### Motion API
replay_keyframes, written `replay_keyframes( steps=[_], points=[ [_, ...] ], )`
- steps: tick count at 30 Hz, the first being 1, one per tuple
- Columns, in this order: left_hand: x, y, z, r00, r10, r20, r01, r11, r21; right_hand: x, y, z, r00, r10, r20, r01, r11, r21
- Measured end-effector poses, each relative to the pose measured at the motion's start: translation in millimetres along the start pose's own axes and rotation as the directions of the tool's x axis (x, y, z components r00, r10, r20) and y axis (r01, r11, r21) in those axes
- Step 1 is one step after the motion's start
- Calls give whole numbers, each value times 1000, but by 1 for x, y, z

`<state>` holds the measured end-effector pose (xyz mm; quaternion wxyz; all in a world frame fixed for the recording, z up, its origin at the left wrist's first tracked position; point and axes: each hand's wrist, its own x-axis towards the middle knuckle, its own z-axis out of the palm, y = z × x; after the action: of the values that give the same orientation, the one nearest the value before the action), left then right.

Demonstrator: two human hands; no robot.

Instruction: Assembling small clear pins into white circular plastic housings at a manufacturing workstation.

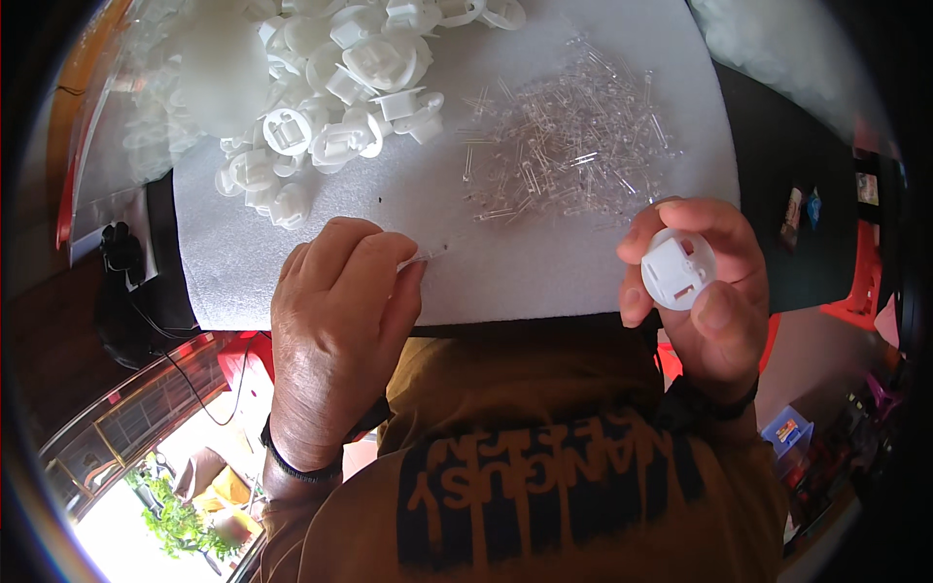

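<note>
The left hand [340, 287] is over the near part of a white sheet [515, 282], its thumb and forefinger pressed together, pinching a small clear piece [421, 258] that pokes out to the right of the fingertips. The right hand [729, 282], near the right end of the sheet's near edge, has its fingers curled around a white disc [677, 269], gripping it by the rim with its slotted face turned up toward the camera. The two hands are well apart, so the clear piece and the disc do not touch. Beyond the left hand a pile of white parts [350, 87] lies on the sheet, and to its right spreads a loose heap of clear pieces [573, 136]. The sheet lies on a dark bench [758, 146], where a small blue packet [813, 207] sits off to the right
</note>
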<state>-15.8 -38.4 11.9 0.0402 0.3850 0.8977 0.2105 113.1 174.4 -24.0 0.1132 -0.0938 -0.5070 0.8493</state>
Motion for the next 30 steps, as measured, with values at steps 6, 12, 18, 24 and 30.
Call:
replay_keyframes(
  steps=[6,12,18,24,30],
  points=[
    [3,8,6,993,119,15,-119,992,38,0,-7,3,997,72,-26,-71,997,8],
    [1,10,4,992,119,33,-121,990,71,-1,-6,-2,985,56,160,-90,972,215],
    [1,14,-8,998,63,-3,-62,956,-288,-2,-8,2,993,89,77,-98,988,124],
    [2,26,-18,972,-41,233,237,145,-961,-3,-9,4,991,78,111,-93,987,132],
    [11,50,-4,983,-100,156,165,87,-982,-3,-10,8,972,37,231,-113,940,322]
  ],
)
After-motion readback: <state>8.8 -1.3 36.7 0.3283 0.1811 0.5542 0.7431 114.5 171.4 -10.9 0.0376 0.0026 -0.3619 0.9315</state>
